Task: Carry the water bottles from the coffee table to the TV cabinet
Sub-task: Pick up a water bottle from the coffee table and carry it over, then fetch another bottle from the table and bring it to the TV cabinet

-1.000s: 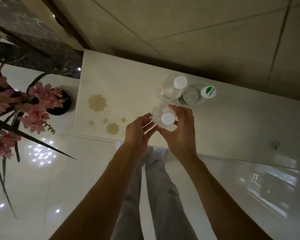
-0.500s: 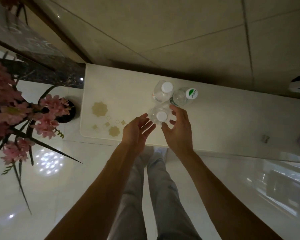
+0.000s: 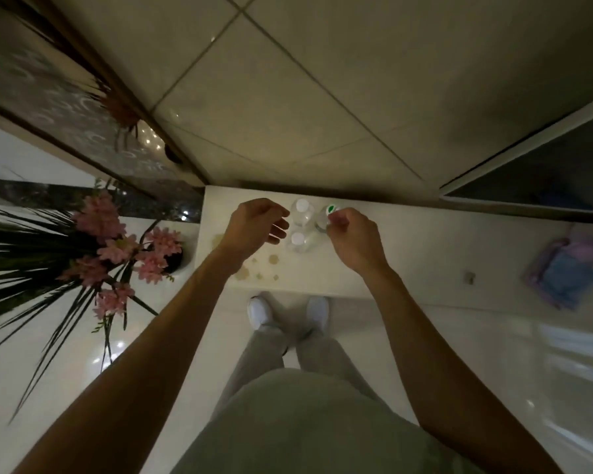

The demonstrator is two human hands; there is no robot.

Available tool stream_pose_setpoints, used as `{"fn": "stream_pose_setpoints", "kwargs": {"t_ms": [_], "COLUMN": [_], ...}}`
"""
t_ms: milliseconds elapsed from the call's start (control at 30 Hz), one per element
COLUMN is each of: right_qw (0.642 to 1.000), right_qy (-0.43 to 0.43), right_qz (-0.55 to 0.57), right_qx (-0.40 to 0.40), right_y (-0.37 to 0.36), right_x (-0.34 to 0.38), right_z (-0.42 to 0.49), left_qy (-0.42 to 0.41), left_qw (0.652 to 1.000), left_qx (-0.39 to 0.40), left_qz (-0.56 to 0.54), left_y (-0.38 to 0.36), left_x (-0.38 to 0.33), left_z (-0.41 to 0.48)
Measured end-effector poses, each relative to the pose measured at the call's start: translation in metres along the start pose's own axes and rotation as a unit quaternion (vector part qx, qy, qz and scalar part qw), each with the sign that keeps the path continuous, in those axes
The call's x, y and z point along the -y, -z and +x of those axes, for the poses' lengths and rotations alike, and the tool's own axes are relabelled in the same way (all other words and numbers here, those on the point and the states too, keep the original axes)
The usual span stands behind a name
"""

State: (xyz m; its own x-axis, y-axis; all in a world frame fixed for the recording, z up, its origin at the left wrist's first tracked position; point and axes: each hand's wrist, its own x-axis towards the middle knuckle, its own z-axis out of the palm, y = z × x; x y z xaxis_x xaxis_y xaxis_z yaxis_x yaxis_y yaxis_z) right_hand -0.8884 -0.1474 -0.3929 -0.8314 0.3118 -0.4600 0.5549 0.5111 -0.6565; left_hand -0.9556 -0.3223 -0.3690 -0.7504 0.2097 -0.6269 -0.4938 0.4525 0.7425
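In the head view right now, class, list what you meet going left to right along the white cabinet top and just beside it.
Pink flowers → left hand → white-capped bottles → right hand → small fitting → purple and blue cloth. The green-capped bottle overlaps the right hand, so it is left out.

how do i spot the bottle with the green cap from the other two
On the white cabinet stand three clear bottles in a cluster between the hands. The green-cap bottle is the rightmost, by the right hand; the others have plain white caps.
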Motion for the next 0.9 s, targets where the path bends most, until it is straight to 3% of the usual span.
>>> {"fn": "stream_pose_setpoints", "kwargs": {"t_ms": [100,200,267,467,633,767,900], "right_qw": [1.0,0.999,0.998,0.992,0.988,0.985,0.977], "right_qy": [0.008,0.009,0.004,0.007,-0.052,-0.105,-0.151], "right_qz": [-0.015,-0.038,-0.057,-0.118,-0.143,-0.119,-0.106], "right_qx": [-0.017,-0.033,-0.038,-0.045,-0.032,-0.065,-0.102], "right_y": [0.02,0.034,0.042,0.043,0.026,0.022,0.025], "right_x": [0.014,0.022,0.025,0.028,0.014,0.0,-0.016], "right_z": [-0.018,-0.031,-0.041,-0.088,-0.133,-0.172,-0.216], "left_qy": [-0.091,-0.208,-0.235,-0.282,-0.324,-0.309,-0.358], "left_qw": [0.984,0.912,0.878,0.817,0.756,0.714,0.66], "left_qx": [0.014,0.037,0.071,0.144,0.19,0.258,0.306], "left_qz": [0.153,0.351,0.411,0.483,0.536,0.573,0.586], "left_y": [0.0,0.005,0.009,0.021,0.023,0.002,-0.034], "left_x": [-0.024,-0.036,-0.042,-0.049,-0.045,-0.046,-0.052], "left_z": [-0.015,-0.028,-0.035,-0.049,-0.057,-0.074,-0.105]}}
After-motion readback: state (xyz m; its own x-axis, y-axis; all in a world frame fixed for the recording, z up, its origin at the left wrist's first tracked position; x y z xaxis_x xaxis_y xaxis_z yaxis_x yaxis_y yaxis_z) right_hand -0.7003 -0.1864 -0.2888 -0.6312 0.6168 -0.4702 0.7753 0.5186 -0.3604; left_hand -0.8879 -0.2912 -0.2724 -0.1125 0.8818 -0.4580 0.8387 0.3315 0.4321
